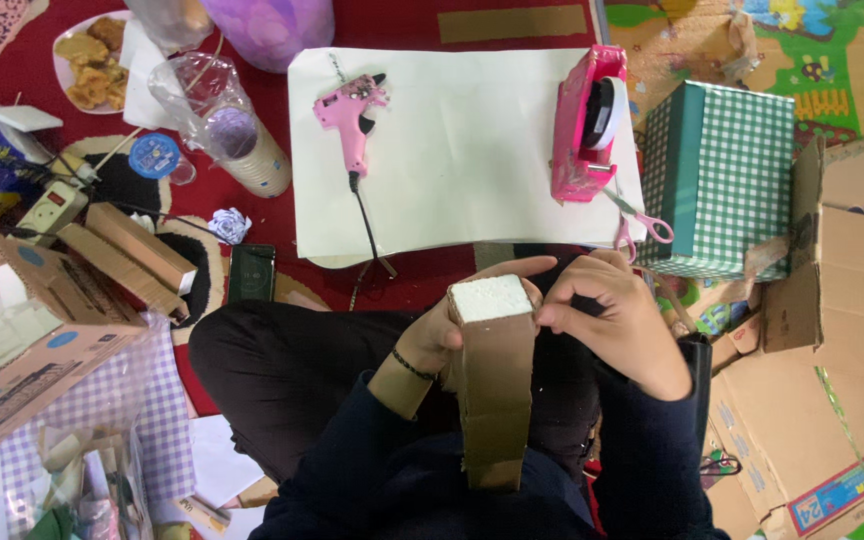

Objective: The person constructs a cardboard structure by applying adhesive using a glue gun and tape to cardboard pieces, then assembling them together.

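Brown cardboard wraps a long rectangular block [493,390] whose white foam end faces up, and the person holds it upright over the lap, between both hands. The left hand [444,330] is closed around the block's upper left side, its fingers curling behind the top edge, a thin dark bracelet [411,365] showing at the wrist. The right hand [614,315] presses against the block's upper right edge, thumb and fingertips pinched on the cardboard just beside the foam face. Beyond the hands lies a large cream sheet of paper [452,150] on the red floor covering. On this sheet rest a pink hot glue gun [352,115] with a black cord, towards the left, and a pink tape dispenser [584,125] holding a black-and-white roll, at the right edge. Pink-handled scissors [637,220] lie just below the dispenser, partly off the sheet. A green-and-white checked box [722,180] stands right of the sheet, with plain brown cardboard boxes [842,300] further right. A black phone [251,272] lies near the person's left knee, and a clear plastic cup [237,140] lies tilted left of the sheet.
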